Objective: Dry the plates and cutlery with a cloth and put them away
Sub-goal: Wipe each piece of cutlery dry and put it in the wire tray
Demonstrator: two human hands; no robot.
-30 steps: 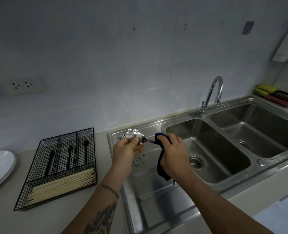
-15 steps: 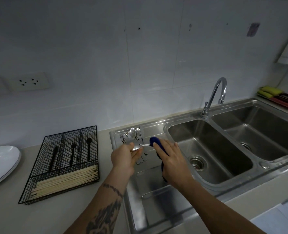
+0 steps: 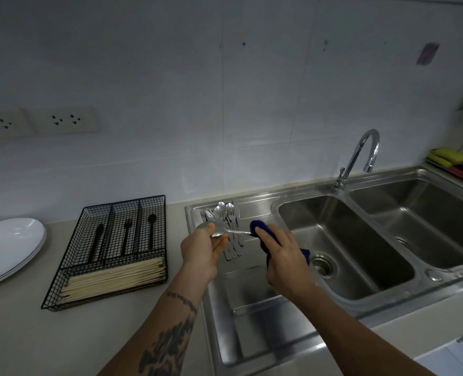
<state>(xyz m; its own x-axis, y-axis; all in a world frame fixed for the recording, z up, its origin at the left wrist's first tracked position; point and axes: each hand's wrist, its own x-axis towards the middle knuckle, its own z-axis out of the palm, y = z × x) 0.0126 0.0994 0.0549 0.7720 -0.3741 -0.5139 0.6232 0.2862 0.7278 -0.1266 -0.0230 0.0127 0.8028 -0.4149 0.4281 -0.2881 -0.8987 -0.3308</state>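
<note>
Left hand [image 3: 201, 252]: fingers curled, pinching the bowl of a steel spoon [image 3: 219, 232] above the sink's draining board [image 3: 252, 316]. Right hand [image 3: 284, 256]: fingers wrapped round a dark blue cloth [image 3: 260, 229], which covers the spoon's handle end. Remaining cutlery [image 3: 229, 229]: loose pile on the draining board just behind the hands. Black wire organiser [image 3: 111, 251]: on the counter to the left, holding black utensils and pale chopsticks. White plates [image 3: 8, 248]: stacked far left.

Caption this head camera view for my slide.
Left hand holds a spoon while right hand wipes its handle with a blue cloth.
</note>
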